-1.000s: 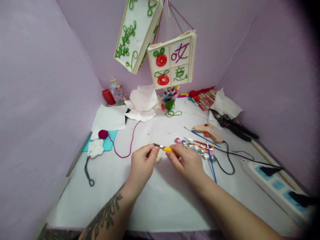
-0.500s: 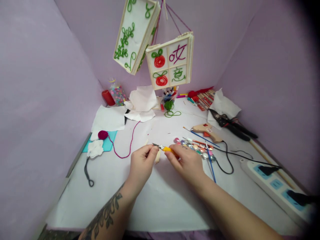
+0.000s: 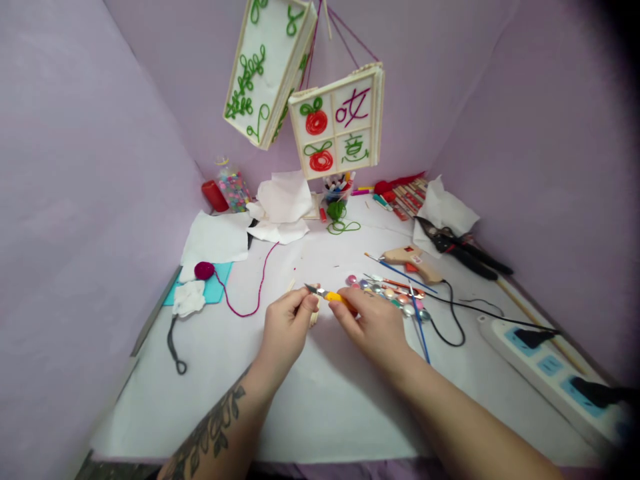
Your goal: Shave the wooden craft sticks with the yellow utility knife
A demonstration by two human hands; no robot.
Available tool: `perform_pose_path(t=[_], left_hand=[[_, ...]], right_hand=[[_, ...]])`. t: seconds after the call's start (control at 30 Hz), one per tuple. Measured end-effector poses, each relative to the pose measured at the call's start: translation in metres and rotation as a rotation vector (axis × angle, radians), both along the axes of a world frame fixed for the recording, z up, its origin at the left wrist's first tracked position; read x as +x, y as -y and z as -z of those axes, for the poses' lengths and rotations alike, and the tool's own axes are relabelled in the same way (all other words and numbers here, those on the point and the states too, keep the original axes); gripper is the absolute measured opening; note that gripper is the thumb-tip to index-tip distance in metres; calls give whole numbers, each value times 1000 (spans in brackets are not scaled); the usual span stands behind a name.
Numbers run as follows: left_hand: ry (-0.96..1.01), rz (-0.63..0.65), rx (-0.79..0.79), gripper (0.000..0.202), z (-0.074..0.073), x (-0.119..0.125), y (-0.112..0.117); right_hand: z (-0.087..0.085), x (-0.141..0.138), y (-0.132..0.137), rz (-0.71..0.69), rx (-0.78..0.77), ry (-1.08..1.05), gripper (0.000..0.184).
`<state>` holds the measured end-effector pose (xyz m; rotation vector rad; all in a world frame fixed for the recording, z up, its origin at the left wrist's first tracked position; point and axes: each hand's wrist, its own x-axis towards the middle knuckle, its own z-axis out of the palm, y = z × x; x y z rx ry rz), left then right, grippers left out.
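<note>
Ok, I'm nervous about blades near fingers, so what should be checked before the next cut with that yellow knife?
1. Grip on the knife: right hand holds the yellow craft knife by its handle. Ok.
2. Blade direction: the tip points at the left hand, close to its fingertips. Not ok.
3. Workpiece held: the left hand pinches thin wooden sticks; how firmly, cannot tell.
4. Cutting surface: the white table sheet lies under the hands, while the teal mat sits off to the left. Not ok.
5. Clutter: the round gems and the glue gun cord lie beside the right hand. Not ok.
</note>
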<state>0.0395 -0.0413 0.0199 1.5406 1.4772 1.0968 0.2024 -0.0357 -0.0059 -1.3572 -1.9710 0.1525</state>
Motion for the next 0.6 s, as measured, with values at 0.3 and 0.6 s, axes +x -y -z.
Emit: perform_pose_path(t=[0.3,0.6], left_hand=[[-33,-10,45,29,0,1,0],[-15,-35,12,35,-7,0,2]], right_hand=[[-2,0,-1,-20,-19,-8,34],[-3,9,-6,38,-48,-3,37]])
